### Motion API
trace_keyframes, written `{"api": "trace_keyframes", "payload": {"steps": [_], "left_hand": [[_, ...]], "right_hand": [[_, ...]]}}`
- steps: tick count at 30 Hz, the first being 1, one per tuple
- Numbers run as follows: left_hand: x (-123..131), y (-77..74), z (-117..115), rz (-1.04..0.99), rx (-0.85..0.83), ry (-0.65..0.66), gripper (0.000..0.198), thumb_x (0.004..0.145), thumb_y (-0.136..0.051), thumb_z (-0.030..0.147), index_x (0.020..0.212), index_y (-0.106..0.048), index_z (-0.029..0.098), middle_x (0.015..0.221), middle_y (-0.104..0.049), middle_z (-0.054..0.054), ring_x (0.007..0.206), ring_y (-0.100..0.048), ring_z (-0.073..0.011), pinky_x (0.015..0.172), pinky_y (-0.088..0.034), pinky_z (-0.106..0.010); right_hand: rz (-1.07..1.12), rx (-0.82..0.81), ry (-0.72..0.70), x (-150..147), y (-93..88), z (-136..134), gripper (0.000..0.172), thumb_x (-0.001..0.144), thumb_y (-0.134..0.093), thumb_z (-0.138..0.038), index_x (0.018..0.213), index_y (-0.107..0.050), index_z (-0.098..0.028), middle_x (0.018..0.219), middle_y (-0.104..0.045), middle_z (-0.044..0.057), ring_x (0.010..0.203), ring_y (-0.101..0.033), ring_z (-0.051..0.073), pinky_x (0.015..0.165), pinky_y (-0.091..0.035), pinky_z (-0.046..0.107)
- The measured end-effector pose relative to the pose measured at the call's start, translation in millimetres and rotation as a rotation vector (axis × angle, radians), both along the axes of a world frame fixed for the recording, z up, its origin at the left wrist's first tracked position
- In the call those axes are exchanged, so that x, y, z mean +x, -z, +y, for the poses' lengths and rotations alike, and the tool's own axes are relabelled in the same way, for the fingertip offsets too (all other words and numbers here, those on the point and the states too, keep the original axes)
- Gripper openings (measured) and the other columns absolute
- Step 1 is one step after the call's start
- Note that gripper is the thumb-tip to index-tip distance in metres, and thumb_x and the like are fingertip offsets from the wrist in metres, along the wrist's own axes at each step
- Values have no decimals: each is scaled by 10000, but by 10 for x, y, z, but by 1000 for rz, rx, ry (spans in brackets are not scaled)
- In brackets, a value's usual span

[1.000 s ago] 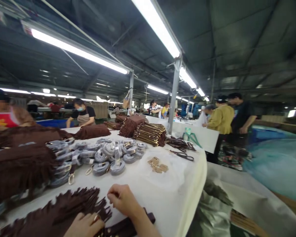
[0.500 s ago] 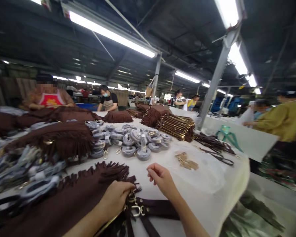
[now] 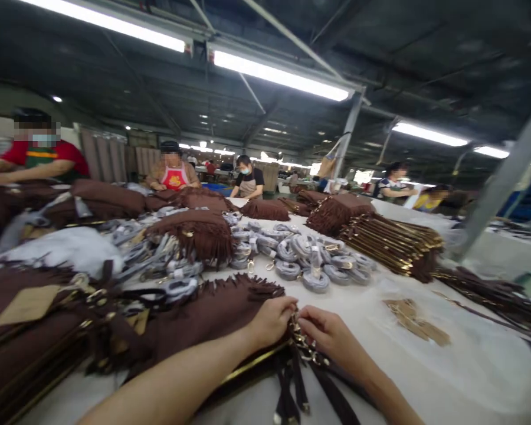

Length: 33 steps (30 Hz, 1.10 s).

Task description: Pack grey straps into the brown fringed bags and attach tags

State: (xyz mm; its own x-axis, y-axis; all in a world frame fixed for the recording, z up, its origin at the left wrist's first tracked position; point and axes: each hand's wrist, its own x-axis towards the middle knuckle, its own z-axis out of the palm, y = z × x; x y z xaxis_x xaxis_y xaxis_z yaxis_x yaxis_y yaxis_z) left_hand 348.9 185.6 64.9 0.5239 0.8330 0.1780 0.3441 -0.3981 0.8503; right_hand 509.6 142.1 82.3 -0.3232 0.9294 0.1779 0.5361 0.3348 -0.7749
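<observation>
A brown fringed suede bag lies in front of me on the white table. My left hand is closed on the bag's right corner, beside the metal strap hardware. My right hand meets it from the right, fingers pinched on that same clasp. Dark brown straps trail from the clasp toward me. Both forearms reach in from the bottom edge.
Coiled grey wrapped straps lie beyond the bag. A stack of gold-edged brown bags is at the right, more brown bags at the left. Tan tags lie on clear plastic. Several other people work along the table's far side.
The view has swung left and down. My right hand has come in from open air to the clasp beside my left hand, which stayed on the bag's corner.
</observation>
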Motion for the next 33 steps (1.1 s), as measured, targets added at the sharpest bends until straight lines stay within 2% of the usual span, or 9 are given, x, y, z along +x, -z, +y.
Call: {"api": "trace_keyframes", "payload": {"steps": [4, 8, 15, 18, 20, 22, 26, 30, 33], "left_hand": [[-182, -152, 93, 98, -205, -9, 413, 736, -455, 51, 1097, -647, 107, 1032, -692, -69, 954, -619, -180, 886, -489, -292], [-686, -523, -35, 248, -382, 68, 323, 735, -468, 93, 982, -676, 105, 848, -699, -45, 754, -627, -142, 692, -522, -258], [-1925, -1166, -993, 607, -563, 116, 209, 725, -498, 118, 790, -693, 158, 689, -676, 1, 586, -628, -140, 503, -481, -195], [-2250, -1251, -1523, 805, -449, 30, 311, 786, -472, 135, 983, -710, 170, 904, -746, -59, 805, -694, -212, 678, -552, -272], [-2364, -1213, -1901, 882, -279, -122, 413, 851, -461, 197, 1228, -622, 158, 1217, -675, -117, 1111, -627, -275, 954, -494, -382], [-2431, -1090, -2276, 869, -177, -313, 560, 898, -467, 304, 1427, -419, 130, 1480, -431, -144, 1355, -409, -301, 1132, -311, -448], [-2547, -701, -2873, 791, -144, -443, 635, 940, -415, 325, 1519, -196, 185, 1578, -200, -76, 1435, -241, -268, 1168, -233, -441], [-2625, -372, -3082, 745, 71, -405, 726, 898, -433, 163, 1523, -96, 310, 1591, -130, -21, 1440, -213, -256, 1159, -253, -449], [-2613, -220, -3000, 755, 211, -390, 778, 870, -510, 167, 1520, -114, 327, 1594, -133, -38, 1450, -173, -288, 1165, -194, -525]], "right_hand": [[-102, -34, -198, -301, -58, -392, 214, 897, -474, -328, 753, -568, -200, 618, -537, -27, 571, -494, 131, 538, -376, 229], [-201, -18, -458, -652, -116, -836, 199, 911, -487, -252, 746, -590, -210, 660, -589, -26, 618, -531, 125, 611, -396, 221], [-188, 87, -724, -1206, -20, -1149, 145, 924, -521, -222, 856, -650, -231, 814, -671, -7, 740, -601, 135, 696, -423, 202], [-143, 149, -762, -1473, 44, -1158, 137, 916, -525, -200, 865, -651, -217, 810, -672, -1, 734, -597, 137, 689, -415, 207], [-109, 178, -752, -1657, 78, -1161, 130, 896, -535, -157, 867, -652, -206, 805, -675, 2, 739, -605, 140, 688, -411, 211], [-78, 192, -716, -1821, 103, -1180, 132, 877, -540, -119, 850, -647, -193, 797, -677, 7, 750, -617, 144, 694, -412, 214], [-93, 265, -660, -2020, 134, -1305, 164, 869, -512, -89, 918, -631, -191, 825, -675, 19, 770, -633, 160, 674, -425, 224], [-211, 643, -799, -2112, 173, -1530, 238, 929, -471, -191, 1119, -606, -236, 710, -627, 3, 507, -530, 149, 429, -307, 246], [-181, 832, -860, -2179, 218, -1639, 255, 981, -389, -216, 981, -644, -234, 582, -561, -19, 406, -417, 132, 362, -212, 264]]}}
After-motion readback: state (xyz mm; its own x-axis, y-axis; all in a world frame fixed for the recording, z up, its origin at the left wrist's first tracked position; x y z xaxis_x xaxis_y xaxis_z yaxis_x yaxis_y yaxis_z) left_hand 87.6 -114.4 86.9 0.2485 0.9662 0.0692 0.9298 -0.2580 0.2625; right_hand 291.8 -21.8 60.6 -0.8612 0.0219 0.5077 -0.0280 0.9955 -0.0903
